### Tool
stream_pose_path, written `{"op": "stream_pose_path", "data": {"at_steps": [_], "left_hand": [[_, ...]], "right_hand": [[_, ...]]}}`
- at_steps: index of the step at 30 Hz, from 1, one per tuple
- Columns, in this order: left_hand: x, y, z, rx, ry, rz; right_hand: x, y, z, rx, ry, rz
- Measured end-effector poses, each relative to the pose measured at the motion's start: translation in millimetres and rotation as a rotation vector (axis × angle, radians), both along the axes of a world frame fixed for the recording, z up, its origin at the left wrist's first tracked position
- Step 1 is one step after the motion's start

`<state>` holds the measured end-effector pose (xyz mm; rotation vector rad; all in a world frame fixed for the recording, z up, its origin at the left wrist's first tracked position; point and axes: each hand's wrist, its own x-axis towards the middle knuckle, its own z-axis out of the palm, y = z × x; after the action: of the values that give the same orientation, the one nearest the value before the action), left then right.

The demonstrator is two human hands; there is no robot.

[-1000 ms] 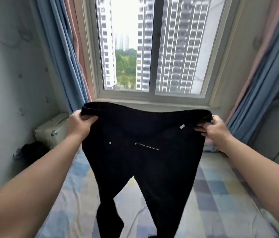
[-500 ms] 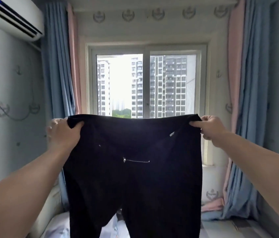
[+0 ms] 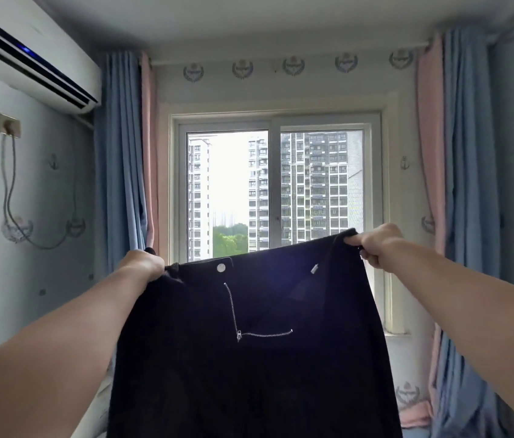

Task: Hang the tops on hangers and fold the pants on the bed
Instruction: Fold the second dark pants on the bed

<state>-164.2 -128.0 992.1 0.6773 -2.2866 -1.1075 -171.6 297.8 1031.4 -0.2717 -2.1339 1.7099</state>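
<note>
A pair of black pants (image 3: 255, 368) hangs spread out in front of me, held up at the waistband before the window. Its silver button and open zipper face me. My left hand (image 3: 142, 263) grips the left end of the waistband with curled fingers. My right hand (image 3: 375, 245) pinches the right end, slightly higher, so the waistband slopes up to the right. The legs drop out of the frame at the bottom. The bed is hidden behind the pants, and no hangers or tops are in sight.
A window (image 3: 276, 191) fills the far wall, flanked by blue and pink curtains (image 3: 123, 159) on the left and matching curtains (image 3: 464, 153) on the right. An air conditioner (image 3: 25, 55) is mounted high on the left wall, with cables hanging from a socket (image 3: 9, 124).
My view has tilted further up, away from the bed, to the wall and ceiling. The pants have risen with both hands, the right end now higher. The button and zipper have come into view.
</note>
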Motion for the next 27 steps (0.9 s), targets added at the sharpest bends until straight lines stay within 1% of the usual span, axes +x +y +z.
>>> {"op": "stream_pose_path", "data": {"at_steps": [2,6,8,10,13,15,18,20,24,27], "left_hand": [[-0.5,0.1,-0.9,0.153,0.015,-0.034],[-1.7,4.6,1.5,0.456,-0.024,-0.197],[0.7,16.7,8.1,0.603,0.023,-0.301],[5.4,35.4,17.9,0.688,0.118,-0.405],[14.6,65.7,31.3,0.709,0.259,-0.497],[22.2,84.4,36.6,0.707,0.309,-0.544],[32.6,104.8,41.0,0.669,0.395,-0.590],[40.3,115.7,40.6,0.674,0.435,-0.660],[57.1,133.4,35.6,0.636,0.427,-0.841],[67.5,139.7,27.6,0.515,0.356,-0.949]], "right_hand": [[1.8,0.4,2.0,-0.034,0.005,-0.018],[9.5,-7.6,7.6,0.034,0.016,-0.036],[14.1,-17.9,11.8,0.016,0.019,-0.002],[20.8,-32.3,17.9,-0.006,0.010,0.093],[31.2,-56.1,27.8,-0.020,0.030,0.256],[38.4,-71.1,33.3,-0.016,0.071,0.357],[50.2,-91.9,42.1,0.098,0.171,0.473],[57.7,-103.5,47.8,0.129,0.235,0.531],[76.8,-122.8,55.7,0.269,0.344,0.634],[85.7,-137.1,59.4,0.424,0.386,0.605]]}}
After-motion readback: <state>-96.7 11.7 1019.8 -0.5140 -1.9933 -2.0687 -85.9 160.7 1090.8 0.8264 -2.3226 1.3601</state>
